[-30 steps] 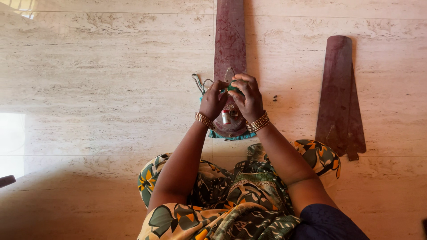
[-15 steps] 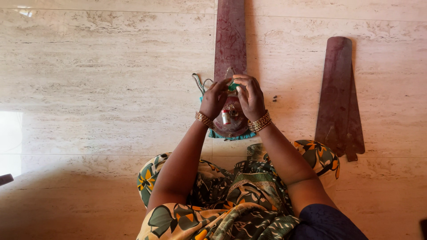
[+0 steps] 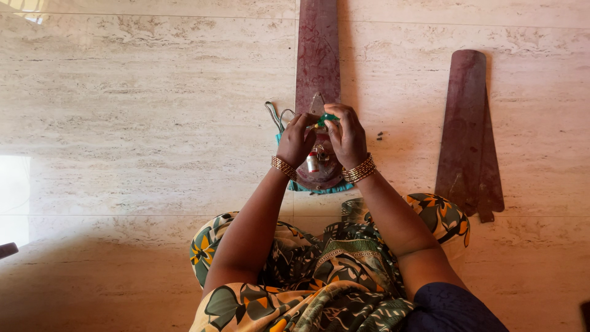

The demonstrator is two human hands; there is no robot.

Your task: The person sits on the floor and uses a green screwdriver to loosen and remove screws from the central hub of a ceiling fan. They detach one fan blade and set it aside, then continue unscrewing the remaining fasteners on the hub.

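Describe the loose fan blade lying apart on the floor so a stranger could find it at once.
On the pale marble floor, look right of both hands. There lies a dark maroon metal fan blade, alone. Unlike the other blade, it joins no motor hub.

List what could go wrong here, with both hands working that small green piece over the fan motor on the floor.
The small green piece is pinched only by fingertips of the left hand and right hand; it could slip and drop onto the motor.

Tiny dark bits lie loose on the floor and may get lost.

The loose wires beside the left hand could snag.

The spare blades lie near the knee; a shift might knock them.
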